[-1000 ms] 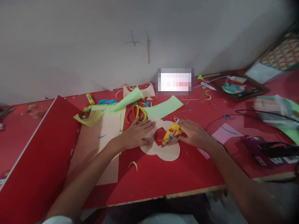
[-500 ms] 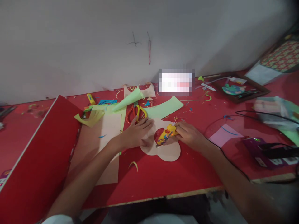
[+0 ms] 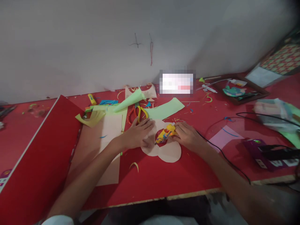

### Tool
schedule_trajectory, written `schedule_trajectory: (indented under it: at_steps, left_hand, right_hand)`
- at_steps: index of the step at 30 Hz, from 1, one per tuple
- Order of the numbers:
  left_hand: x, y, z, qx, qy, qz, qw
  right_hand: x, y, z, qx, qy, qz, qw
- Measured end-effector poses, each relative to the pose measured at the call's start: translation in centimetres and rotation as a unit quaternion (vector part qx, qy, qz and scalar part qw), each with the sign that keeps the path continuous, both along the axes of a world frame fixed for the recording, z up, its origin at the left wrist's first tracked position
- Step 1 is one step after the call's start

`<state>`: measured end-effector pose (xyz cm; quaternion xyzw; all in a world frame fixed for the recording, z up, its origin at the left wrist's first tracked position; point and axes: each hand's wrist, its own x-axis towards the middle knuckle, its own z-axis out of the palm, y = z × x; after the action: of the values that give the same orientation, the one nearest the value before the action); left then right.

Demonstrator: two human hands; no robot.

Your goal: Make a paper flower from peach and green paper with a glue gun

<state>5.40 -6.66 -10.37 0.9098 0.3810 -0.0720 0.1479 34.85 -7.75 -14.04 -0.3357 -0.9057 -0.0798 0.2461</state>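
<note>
A yellow hot glue gun (image 3: 166, 132) is in my right hand (image 3: 187, 135), its nozzle pointing down and left over the round hole of a cream paper flower (image 3: 168, 152). The nozzle tip is close to the hole's left edge; whether it touches the paper I cannot tell. My left hand (image 3: 137, 134) lies flat with fingers stretched out on the flower's left side. Just beyond those fingers are scissors (image 3: 137, 115) with red and yellow handles. A pale green paper strip (image 3: 167, 107) lies behind the flower.
Cream card sheets (image 3: 107, 168) and a red board (image 3: 39, 156) lie to the left. A blurred bright rectangle (image 3: 177, 83) stands by the wall. On the right are pink paper (image 3: 225, 137), a purple box (image 3: 257, 153), black cable (image 3: 225, 156) and a brown tray (image 3: 241, 98).
The glue gun's nozzle has shifted slightly left and up along the hole's edge, with my right hand following. My left hand stays in place on the paper.
</note>
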Motion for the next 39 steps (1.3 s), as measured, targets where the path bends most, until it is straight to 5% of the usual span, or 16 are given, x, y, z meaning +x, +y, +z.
schedule_trajectory:
  at_steps: [39]
  left_hand:
    - [0.2,0.0,0.9,-0.041,0.009,0.016,0.999]
  right_hand:
    - [-0.2,0.8,-0.1,0.016,0.001,-0.179,0.984]
